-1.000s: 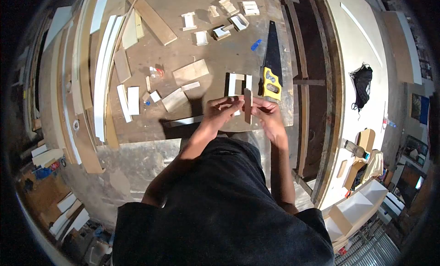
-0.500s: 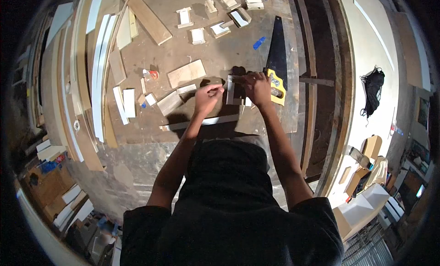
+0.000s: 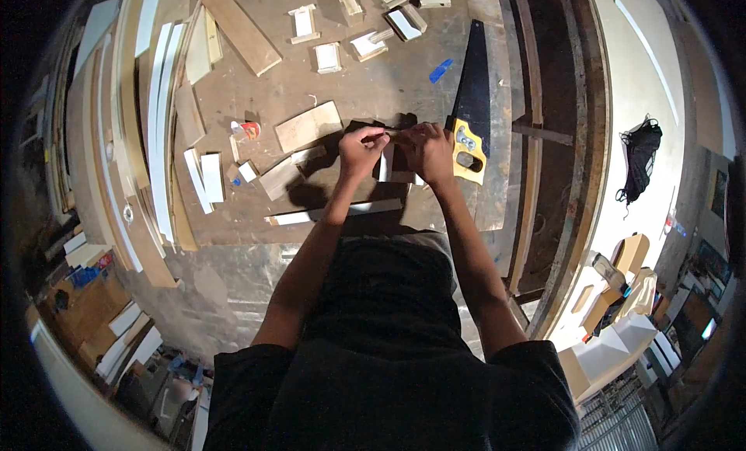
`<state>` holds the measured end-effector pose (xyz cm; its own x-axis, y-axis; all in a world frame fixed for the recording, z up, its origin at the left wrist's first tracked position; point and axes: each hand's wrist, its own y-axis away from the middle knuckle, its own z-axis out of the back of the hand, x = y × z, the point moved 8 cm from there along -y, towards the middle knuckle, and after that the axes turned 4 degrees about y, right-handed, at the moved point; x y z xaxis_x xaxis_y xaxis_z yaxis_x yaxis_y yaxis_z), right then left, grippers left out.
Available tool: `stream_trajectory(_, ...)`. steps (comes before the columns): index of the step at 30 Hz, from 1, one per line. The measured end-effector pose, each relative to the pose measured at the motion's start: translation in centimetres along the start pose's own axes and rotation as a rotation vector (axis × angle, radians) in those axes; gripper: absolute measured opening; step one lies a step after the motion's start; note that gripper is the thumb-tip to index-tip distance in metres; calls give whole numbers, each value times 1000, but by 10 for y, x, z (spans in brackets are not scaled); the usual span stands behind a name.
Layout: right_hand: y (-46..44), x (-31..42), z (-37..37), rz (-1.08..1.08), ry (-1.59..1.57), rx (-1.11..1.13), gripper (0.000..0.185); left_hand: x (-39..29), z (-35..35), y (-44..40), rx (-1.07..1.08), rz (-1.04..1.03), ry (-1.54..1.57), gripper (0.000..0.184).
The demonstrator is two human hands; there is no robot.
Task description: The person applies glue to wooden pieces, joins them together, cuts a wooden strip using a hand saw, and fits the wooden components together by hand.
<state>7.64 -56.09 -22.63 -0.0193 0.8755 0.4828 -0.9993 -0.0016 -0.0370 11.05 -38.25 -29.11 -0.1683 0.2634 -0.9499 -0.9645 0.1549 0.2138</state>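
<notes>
Left of the handsaw (image 3: pixel 472 86), the left hand (image 3: pixel 358 154) and right hand (image 3: pixel 432 154) pinch what looks like a thin piece (image 3: pixel 395 130) over a white strip (image 3: pixel 385 168), apparently positioning it; that calls for steady fingertips.

Forearms: both reach forward from the torso, angled inward, bare below dark sleeves
Left hand (image 3: pixel 362 151): raised in front, thumb and index finger pinched together, fingertips toward the right hand
Right hand (image 3: pixel 430 150): level with the left hand, back of the hand up, fingers bent and drawn together
Gap: hands close together, fingertips nearly meeting
Wrists: almost straight
</notes>
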Motion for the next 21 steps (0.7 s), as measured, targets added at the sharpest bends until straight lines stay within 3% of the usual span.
stream_trajectory(6, 1, -4, -8, 28, 10, -1, 21, -2, -1, 2, -42, 23, 24, 21)
stream_trajectory(12, 5, -7, 8, 69, -44, -41, 35, -10, 0, 2, -73, -36, -9, 21)
stream_trajectory(14, 17, -39, 20, -166, -290, -174, 37, -9, 1, 3, -75, -74, -57, 22)
stream_trajectory(17, 49, -78, 3, -488, -503, -120, 32, -9, 4, 6, -100, -30, -16, 23)
stream_trajectory(21, 45, -73, 2, -433, -407, -86, 32, -4, 1, 5, -89, -51, 16, 23)
